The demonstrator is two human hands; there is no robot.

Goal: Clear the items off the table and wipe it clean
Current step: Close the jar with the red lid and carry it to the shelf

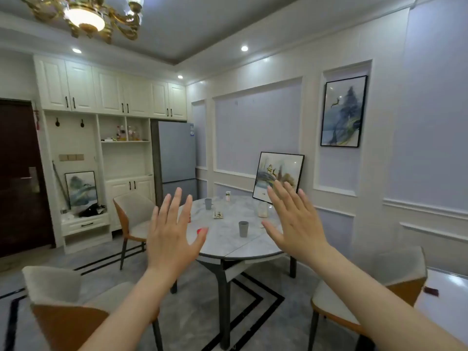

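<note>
Both hands are raised in front of the person with fingers straight and spread, palms facing away, and neither grip has hold of anything: the left hand [172, 231] and the right hand [295, 224] hang in the air short of the round marble worktop [228, 245], not touching it or anything on it. The things to clear all lie beyond the hands, on the worktop. Taking the near grey cup [243, 228] as the landmark: it stands upright toward the near edge, between the two hands as seen here, a little closer to the right hand. A second grey cup [208, 203] stands upright farther back and to the left of it. A small flat dish or tray [218, 215], too small to make out well, lies between those two cups. A pale jar or bag [262, 210] sits behind and to the right of the near cup, and a small white carton [228, 196] stands farther back still, near the far edge. A red object [202, 231] shows to the left of the near cup, partly hidden by the left thumb. A framed picture [278, 177] leans against the wall behind the worktop. No cloth for wiping is visible. Judging from this, nothing has been cleared yet; the first reach calls for stepping forward, and the right hand looks the better placed for the near cup, whose long axis is vertical, so a side grasp would suit.
</note>
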